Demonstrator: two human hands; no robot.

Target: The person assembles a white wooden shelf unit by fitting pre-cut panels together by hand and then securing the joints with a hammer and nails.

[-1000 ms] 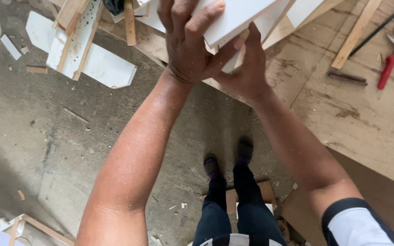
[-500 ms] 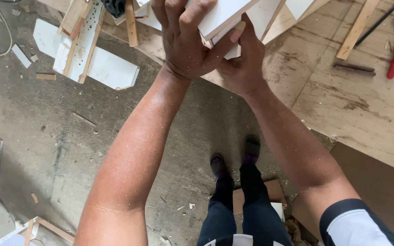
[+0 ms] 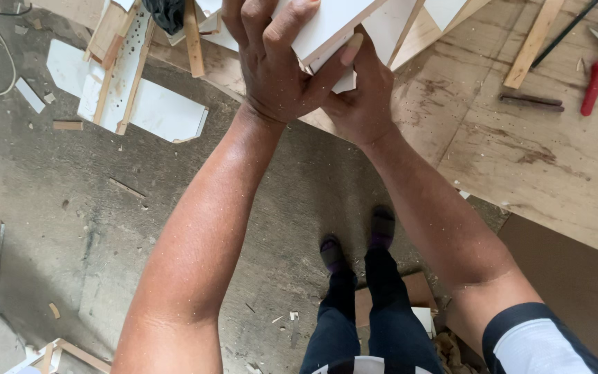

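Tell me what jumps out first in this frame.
Two bare forearms fill the centre, the left hand and right hand gripping a white board at the top edge. To the right lies a stained plywood sheet with a red-handled tool on it. White panel offcuts sit on the dusty concrete floor at upper left.

plywood bench (image 3: 541, 166) | red-handled tool (image 3: 595, 83), wood strips (image 3: 533, 41), dark bar (image 3: 531, 101)
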